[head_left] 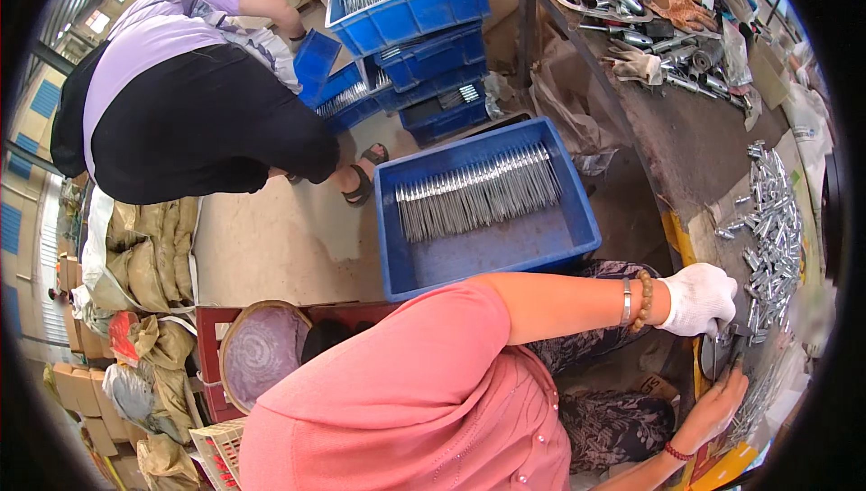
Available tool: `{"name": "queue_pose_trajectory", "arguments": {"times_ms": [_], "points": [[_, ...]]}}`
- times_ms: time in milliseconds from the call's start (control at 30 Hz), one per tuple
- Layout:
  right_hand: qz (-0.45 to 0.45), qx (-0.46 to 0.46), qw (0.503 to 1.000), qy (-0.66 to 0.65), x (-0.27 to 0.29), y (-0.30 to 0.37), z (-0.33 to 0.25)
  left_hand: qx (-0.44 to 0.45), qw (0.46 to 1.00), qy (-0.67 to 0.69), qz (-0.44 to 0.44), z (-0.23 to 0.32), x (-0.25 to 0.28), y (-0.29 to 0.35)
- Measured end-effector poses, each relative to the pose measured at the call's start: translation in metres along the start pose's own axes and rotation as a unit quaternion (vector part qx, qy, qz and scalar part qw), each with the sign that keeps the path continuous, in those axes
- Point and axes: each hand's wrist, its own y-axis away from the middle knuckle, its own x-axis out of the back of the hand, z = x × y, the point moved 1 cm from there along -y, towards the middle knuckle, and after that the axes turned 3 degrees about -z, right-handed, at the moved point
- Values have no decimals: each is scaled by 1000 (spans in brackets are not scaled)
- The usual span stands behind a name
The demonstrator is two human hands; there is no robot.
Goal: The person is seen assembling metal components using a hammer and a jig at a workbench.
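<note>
My left hand (700, 302), in a white glove, is closed at the bench edge over a small dark metal piece (715, 354), possibly part of a fixture. My right hand (719, 403), bare with a red bead bracelet at the wrist, reaches to the same spot from below. Its fingers are drawn together at the metal; what they pinch is too small to make out. Just beyond the glove lies a loose heap of short shiny metal sleeves (769, 237). Thin metal rods (750, 412) lie beside my right hand, partly blurred.
A blue bin (487, 252) beside me holds a row of thin metal rods. Stacked blue crates (410, 18) stand behind it, where another person (198, 94) bends over. Tools and sockets (667, 49) crowd the bench's far end. A round basket (264, 356) and sacks (153, 256) are at left.
</note>
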Motion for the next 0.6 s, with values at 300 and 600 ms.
{"name": "queue_pose_trajectory", "arguments": {"times_ms": [300,600], "points": [[-19,14,1000,14,-2,2,16,9,1000,-5,-23,3,-8,-3],[62,14,992,-105,36,-10,-31,-82,996,-31,-14,-4,26,2]]}}
